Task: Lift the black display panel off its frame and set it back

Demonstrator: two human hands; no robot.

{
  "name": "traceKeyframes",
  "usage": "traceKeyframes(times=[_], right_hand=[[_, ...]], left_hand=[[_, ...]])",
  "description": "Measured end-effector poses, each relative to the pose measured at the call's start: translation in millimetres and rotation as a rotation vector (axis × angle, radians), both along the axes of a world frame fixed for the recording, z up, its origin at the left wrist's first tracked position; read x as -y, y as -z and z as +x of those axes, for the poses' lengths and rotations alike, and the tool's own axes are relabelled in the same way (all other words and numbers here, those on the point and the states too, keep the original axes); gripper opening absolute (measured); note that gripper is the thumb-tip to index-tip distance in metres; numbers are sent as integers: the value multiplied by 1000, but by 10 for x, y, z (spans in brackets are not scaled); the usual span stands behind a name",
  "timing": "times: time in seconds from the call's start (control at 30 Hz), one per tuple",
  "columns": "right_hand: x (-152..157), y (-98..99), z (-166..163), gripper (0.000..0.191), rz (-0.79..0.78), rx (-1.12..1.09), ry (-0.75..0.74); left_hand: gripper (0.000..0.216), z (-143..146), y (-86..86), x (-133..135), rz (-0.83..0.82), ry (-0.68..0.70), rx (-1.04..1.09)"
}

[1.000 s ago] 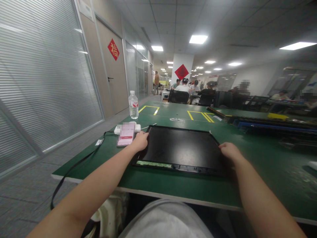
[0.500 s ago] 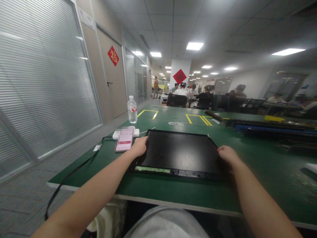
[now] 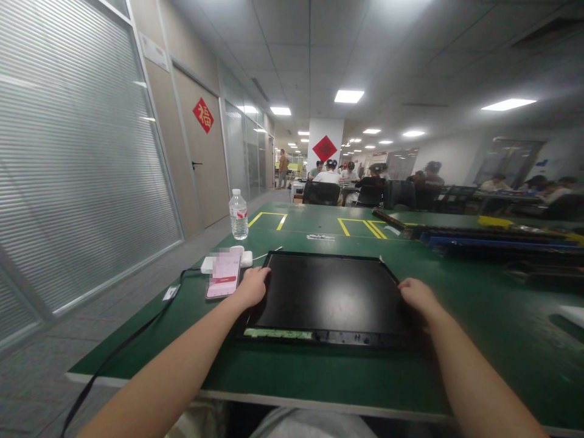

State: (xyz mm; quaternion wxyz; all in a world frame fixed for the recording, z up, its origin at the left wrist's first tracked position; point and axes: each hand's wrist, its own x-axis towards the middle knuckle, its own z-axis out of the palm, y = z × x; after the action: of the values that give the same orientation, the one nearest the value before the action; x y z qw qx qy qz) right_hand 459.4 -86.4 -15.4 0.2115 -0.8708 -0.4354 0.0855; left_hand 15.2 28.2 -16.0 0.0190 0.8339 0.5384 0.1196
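Observation:
A flat black display panel (image 3: 328,295) lies in front of me on the green table, its dark face upward. Along its near edge runs a green strip (image 3: 278,334), which looks like a circuit board. My left hand (image 3: 254,287) is closed on the panel's left edge, with the thumb on top. On the opposite side, my right hand (image 3: 417,295) grips the right edge. The fingers under the panel are hidden on both sides.
Left of the panel, a phone (image 3: 224,274) leans by a white power strip (image 3: 246,259) with a black cable (image 3: 155,322). A water bottle (image 3: 238,214) stands behind. Long dark and blue strips (image 3: 479,243) lie at right. Several people sit farther back.
The whole view has shifted, so the table and panel appear slightly lower and further left. Both hands keep their hold on the panel's edges.

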Motion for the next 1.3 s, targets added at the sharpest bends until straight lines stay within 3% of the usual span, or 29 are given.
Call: traceKeyframes(times=[0.67, 1.3], right_hand=[[17, 61, -12, 17, 9, -29, 15], [39, 198, 8, 20, 67, -60, -4]], left_hand=[[62, -9, 22, 58, -13, -28, 23], [59, -80, 118, 63, -70, -47, 214]])
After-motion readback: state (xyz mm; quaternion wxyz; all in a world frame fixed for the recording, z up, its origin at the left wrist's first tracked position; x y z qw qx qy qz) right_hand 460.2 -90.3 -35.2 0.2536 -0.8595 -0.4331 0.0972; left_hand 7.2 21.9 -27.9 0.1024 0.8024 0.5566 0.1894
